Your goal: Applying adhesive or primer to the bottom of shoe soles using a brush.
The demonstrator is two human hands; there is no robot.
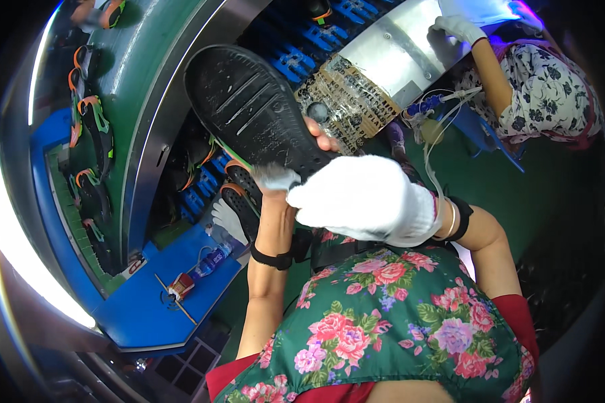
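Note:
A black shoe (245, 111) is held up, sole toward me, toe at the upper left. My left hand (275, 195) is closed round its heel half; bare fingertips show past the sole's right edge. My right hand (366, 198), in a white knitted glove, is closed in front of the heel. Whatever its fingers hold is hidden. Between the two hands, against the sole's edge, is a blurred greyish-white tuft (275, 176); I cannot tell what it is. Below the shoe are more black shoes with perforated surfaces (238, 201).
At left, a green conveyor (148, 67) with a metal edge runs past; several black shoes with orange and green trim (95, 134) stand beyond. A blue table (148, 309) bears a bottle (212, 260). Taped cardboard (349, 101) covers a metal ledge. A co-worker (538, 87) sits upper right.

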